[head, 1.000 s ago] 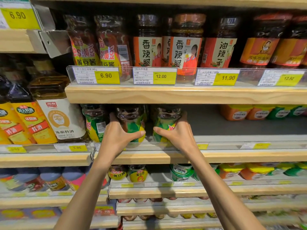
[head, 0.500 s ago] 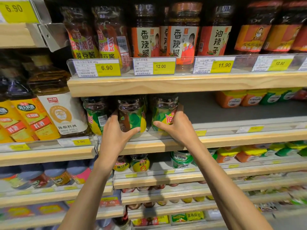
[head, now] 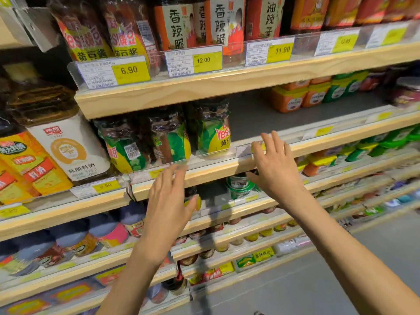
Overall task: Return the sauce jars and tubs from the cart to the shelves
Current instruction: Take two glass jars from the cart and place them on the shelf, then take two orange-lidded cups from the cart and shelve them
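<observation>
On the second shelf from the top, behind the clear plastic lip, stand three green-and-yellow sauce jars, upright in a row, shoulders touching or nearly so. Long axis vertical on each. Dark contents, glossy shrink-wrapped labels, glass or clear plastic, can't tell which; tops hidden in shadow under the shelf above.

My left hand is empty, fingers spread, palm toward the shelf, just below and in front of the middle jar. My right hand is also empty and splayed, beside and slightly lower than the rightmost jar, fingertips level with the shelf lip. Neither hand touches a jar. Hands well apart from each other.

Judgement: these jars look placed, so the next item has to come from the cart, which is not in view; it likely lies behind or beside me, away from the shelf. Neither hand is clearly nearer to it from here.

To the right of the jars the grey shelf floor is bare up to the orange tubs at the back. That gap is nearer my right hand. Shelf edge is pale wood, smooth; price tags yellow.
</observation>
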Demonstrator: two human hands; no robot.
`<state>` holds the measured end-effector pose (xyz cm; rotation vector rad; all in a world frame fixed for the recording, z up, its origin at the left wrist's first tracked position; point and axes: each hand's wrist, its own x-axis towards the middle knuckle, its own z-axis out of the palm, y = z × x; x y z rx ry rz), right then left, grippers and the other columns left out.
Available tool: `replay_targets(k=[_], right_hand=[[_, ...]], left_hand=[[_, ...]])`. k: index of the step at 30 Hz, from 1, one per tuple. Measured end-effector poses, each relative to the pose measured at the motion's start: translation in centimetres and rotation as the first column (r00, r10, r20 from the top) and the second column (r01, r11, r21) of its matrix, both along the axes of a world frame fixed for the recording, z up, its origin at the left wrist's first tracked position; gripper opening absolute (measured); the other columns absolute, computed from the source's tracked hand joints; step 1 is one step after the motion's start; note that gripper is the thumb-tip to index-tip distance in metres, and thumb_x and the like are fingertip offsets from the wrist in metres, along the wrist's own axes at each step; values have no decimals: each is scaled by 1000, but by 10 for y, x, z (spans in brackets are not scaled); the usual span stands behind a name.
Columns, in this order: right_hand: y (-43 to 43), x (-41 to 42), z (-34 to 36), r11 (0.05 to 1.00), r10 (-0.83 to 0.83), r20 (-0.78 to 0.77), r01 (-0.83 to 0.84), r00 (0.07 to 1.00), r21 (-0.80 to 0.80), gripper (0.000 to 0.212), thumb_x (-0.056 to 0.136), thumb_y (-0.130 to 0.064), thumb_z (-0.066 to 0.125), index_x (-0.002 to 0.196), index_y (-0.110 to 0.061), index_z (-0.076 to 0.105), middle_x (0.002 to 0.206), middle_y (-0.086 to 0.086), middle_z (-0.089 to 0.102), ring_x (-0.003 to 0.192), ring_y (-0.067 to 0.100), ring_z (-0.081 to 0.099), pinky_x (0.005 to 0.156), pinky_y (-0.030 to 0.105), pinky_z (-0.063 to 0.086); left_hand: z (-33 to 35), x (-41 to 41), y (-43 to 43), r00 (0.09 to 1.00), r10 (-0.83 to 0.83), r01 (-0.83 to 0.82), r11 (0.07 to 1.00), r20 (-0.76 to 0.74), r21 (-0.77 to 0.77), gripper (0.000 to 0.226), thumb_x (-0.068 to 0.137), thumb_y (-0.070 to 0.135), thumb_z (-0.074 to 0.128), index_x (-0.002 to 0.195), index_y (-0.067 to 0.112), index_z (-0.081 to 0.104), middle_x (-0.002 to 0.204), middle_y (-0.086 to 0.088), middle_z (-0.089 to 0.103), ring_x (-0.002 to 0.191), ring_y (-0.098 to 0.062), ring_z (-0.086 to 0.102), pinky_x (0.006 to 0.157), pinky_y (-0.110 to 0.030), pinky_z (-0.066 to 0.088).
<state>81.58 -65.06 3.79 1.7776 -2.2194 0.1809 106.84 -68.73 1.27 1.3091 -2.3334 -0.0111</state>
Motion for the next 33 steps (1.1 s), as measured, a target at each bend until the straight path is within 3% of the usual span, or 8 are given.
replay_targets(k=[3,6,8,13,19,23,28,33], right_hand=[[24,-20,0,994,-69,-25,70,997,82,78,88,-47,66,148,-9,32,160,19,21,150,40,11,117,57,25],[54,-53,-3,977,-137,-42,142,990,161,77,86,-52,66,143,-9,36,154,20,30,145,41,22,111,57,32],[77,-80,-6,951,-195,-15,193,981,240,76,86,-54,65,142,-11,37,151,17,32,143,40,25,110,57,34],[142,-160,-15,862,-375,39,333,926,382,82,91,-56,58,152,-14,23,160,16,18,149,37,15,115,57,26],[245,-273,-26,753,-579,57,507,814,419,68,92,-53,59,143,-14,36,146,14,37,139,37,32,108,53,33],[311,-342,-30,687,-670,86,572,737,447,73,96,-50,55,152,-13,26,152,17,31,144,38,26,112,55,29],[398,-426,-30,600,-778,128,666,616,443,72,91,-52,63,146,-13,38,148,15,38,137,35,35,105,49,37],[450,-490,-39,528,-842,180,711,509,465,72,92,-54,60,147,-14,37,153,14,33,141,36,30,111,52,35]], left_hand=[[-8,-27,4,978,-136,136,991,160,11,69,89,40,67,146,18,36,151,-9,38,142,-33,32,115,-48,33],[-13,-61,15,927,-218,205,976,306,75,78,93,49,59,155,20,22,161,-13,21,150,-37,17,120,-51,21],[-13,-88,23,906,-253,241,967,340,79,80,94,53,57,157,21,20,162,-14,20,151,-37,16,121,-52,18],[-8,-181,44,858,-350,347,935,376,76,81,92,56,55,157,23,20,162,-12,22,149,-34,20,118,-52,25],[-6,-336,92,780,-507,504,856,367,113,76,94,55,52,155,23,21,160,-10,26,148,-35,22,118,-51,27],[-14,-436,132,722,-573,574,809,388,126,69,93,55,53,151,23,30,153,-7,37,142,-31,32,113,-47,33],[-24,-556,192,628,-666,682,720,403,126,69,92,58,53,149,23,36,148,-6,44,134,-28,44,107,-43,40],[-33,-652,229,539,-743,736,645,397,206,68,88,60,55,144,24,41,142,-9,50,129,-31,48,100,-45,47]])
